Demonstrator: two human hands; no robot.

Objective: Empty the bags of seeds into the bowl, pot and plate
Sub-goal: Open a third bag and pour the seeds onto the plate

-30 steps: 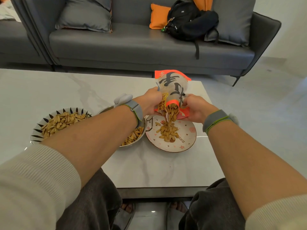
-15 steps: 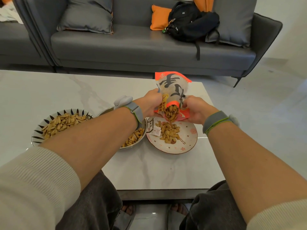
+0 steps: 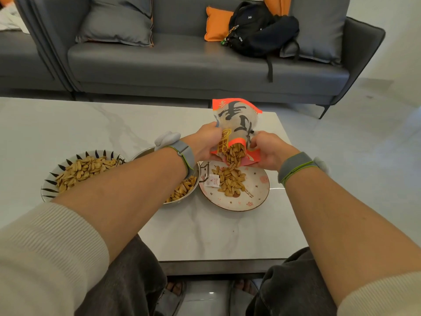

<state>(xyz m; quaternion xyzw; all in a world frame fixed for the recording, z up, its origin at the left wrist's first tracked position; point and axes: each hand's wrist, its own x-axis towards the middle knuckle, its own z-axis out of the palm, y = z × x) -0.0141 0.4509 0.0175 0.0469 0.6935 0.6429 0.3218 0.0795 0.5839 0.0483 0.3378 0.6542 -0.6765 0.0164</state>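
Grey sofa (image 3: 205, 60) behind, white marble table (image 3: 216, 229) in front. From the left: bowl (image 3: 49, 190) heaped with seeds, then pot (image 3: 193, 188) (half hidden by the left forearm), then plate (image 3: 257, 197) with a seed pile. Left hand (image 3: 205, 144) and right hand (image 3: 268, 149) pinch the upturned bag (image 3: 237, 126) at its mouth, fingers curled round its edges, above the plate; seeds (image 3: 237, 153) spill between them

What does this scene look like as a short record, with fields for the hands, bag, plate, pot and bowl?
left hand: grips bag
right hand: grips bag
bag: upended, mouth down, seeds spilling out
plate: under bag, seed pile and small white packet
pot: seeds inside, partly behind left forearm
bowl: heaped with seeds
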